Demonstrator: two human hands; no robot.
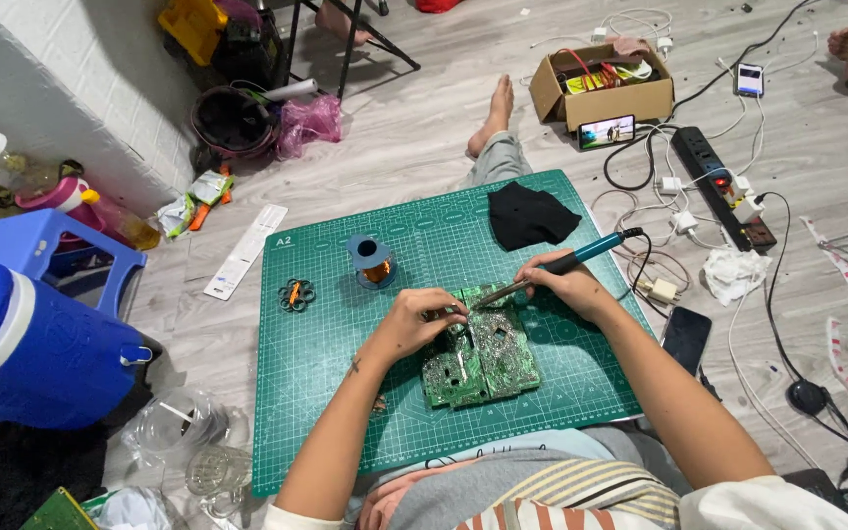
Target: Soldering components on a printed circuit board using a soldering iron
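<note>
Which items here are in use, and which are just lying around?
In use: circuit boards, soldering iron in right hand, left hand on the boards, cutting mat, solder spool.

Lying about: black cloth, cardboard box, power strip, blue jug, phone, small cutters.
</note>
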